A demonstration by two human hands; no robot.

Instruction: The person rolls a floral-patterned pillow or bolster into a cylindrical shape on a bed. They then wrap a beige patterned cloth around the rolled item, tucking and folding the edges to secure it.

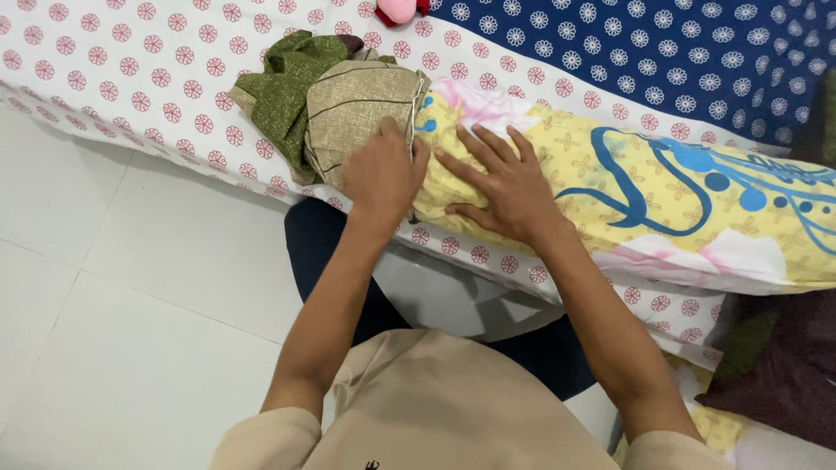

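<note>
There is just one camera, and it sits on the person's head. It looks down and a little forward, over the chest and along both arms. It is close, so the left hand [381, 174] and right hand [505, 187] fill the middle. The bed [131, 78] runs across the top, from left to right. The floor [113, 331] shows at the lower left. No other view shares this scene.
</note>
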